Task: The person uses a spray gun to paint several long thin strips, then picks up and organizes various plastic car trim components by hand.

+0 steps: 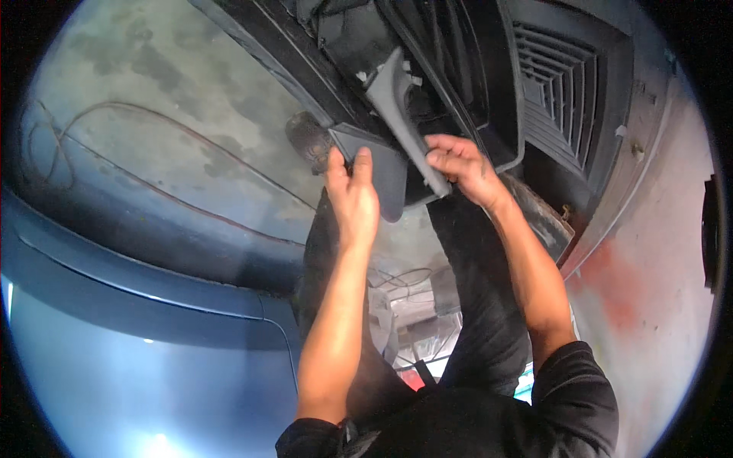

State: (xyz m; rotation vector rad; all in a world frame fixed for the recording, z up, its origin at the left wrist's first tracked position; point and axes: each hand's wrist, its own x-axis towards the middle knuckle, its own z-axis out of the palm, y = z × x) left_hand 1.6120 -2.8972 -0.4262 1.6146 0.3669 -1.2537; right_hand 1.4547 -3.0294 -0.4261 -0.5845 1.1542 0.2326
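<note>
Left hand (353, 191): forearm bare, extended forward, fingers curled in a pinching grip. Right hand (462, 166): just beside it, fingers bent, gripping; dark sleeve pushed up.

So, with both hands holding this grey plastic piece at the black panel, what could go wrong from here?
1. The left hand grips only the lower edge of the grey plastic trim piece, and the right hand its narrow strip; a hard pull might crack the thin strip.
2. Both hands work close to the black panel edges, so fingers could get pinched or scraped.
3. If the piece comes loose suddenly, it may drop onto the person's legs below.
</note>
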